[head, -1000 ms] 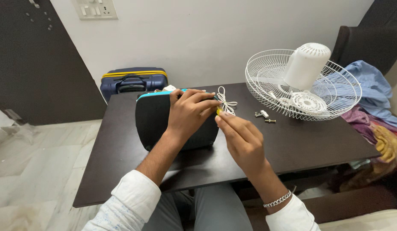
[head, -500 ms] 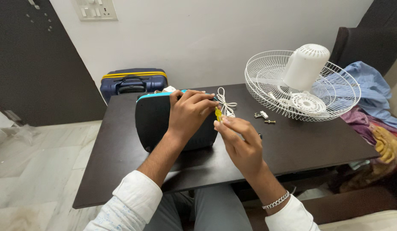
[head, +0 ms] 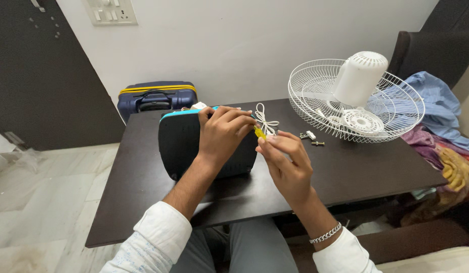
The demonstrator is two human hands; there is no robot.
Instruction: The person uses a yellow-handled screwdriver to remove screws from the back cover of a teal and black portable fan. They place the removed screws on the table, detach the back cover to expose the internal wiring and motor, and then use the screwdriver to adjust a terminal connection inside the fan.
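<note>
Dark teal-edged case (head: 186, 146) upright on table, yellow-handled tool (head: 260, 133) at its top

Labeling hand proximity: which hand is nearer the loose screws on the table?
Right. The right hand sits just in front of the screws, slightly left of them; the left hand rests on the dark case, farther left.

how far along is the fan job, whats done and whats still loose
Done: the white fan grille with its motor housing lies flat on the dark table, apart from the black base. Loose screws lie beside it. In hand: the left hand steadies the black teal-edged base while the right hand holds a yellow tool near the white cord. Left: grille and screws remain unattached.
</note>
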